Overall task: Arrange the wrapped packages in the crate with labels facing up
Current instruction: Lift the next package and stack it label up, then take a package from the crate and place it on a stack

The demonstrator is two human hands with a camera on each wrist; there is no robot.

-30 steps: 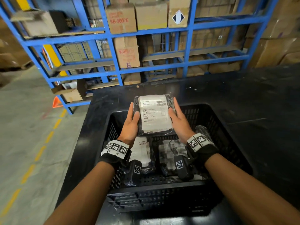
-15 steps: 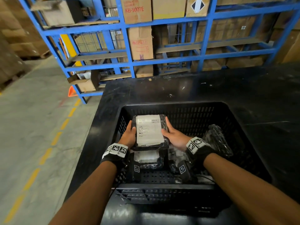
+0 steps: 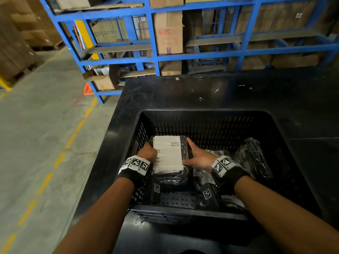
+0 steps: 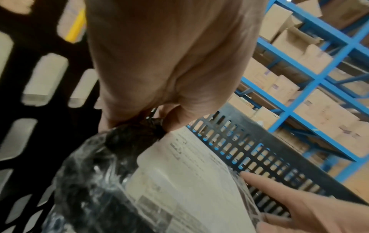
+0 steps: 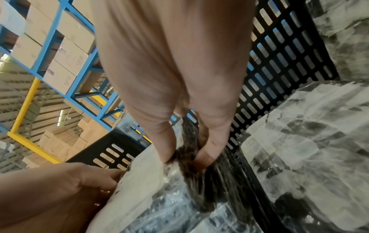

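Both hands, left hand and right hand, clamp the black plastic-wrapped package with white paper label low in the black perforated plastic crate; slick wrap could slip, flipping it label-down.

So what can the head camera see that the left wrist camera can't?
Only the head view shows the whole black crate, the unlabelled package leaning at its right side, the black table and the floor. Only the left wrist view shows the left hand up close, its thumb pinching the wrap. Both show the labelled package, label up, and the right hand gripping its other edge.
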